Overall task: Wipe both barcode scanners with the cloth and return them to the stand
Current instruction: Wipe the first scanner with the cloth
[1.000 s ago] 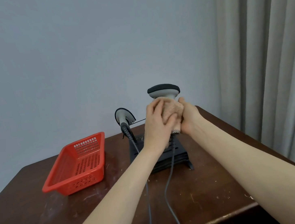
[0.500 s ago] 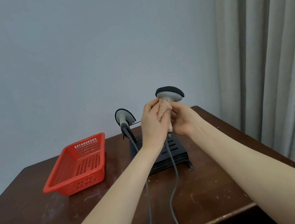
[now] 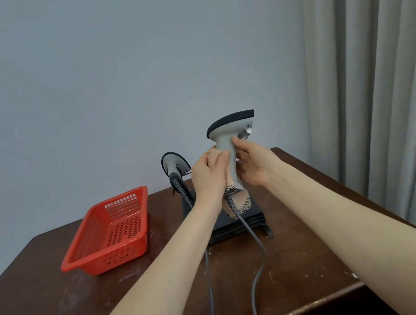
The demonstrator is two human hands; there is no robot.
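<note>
A grey barcode scanner (image 3: 228, 138) with a black top is held upright above the black stand (image 3: 237, 222). My right hand (image 3: 251, 163) grips its handle from the right. My left hand (image 3: 209, 175) holds a beige cloth (image 3: 213, 158) against the handle's left side; a checked corner of the cloth hangs below the handle. The second scanner (image 3: 174, 163) sits in the stand at the left, its head facing me. Both scanners' grey cables run down across the table toward its front edge.
A red plastic basket (image 3: 110, 232) stands on the dark wooden table (image 3: 48, 300) to the left of the stand. Grey curtains (image 3: 377, 80) hang at the right, and a plain wall is behind. The table's front edge is near the frame bottom.
The held scanner has turned so its head points right and its handle is bared. The cloth has slid from the handle's front to its left side and lower end.
</note>
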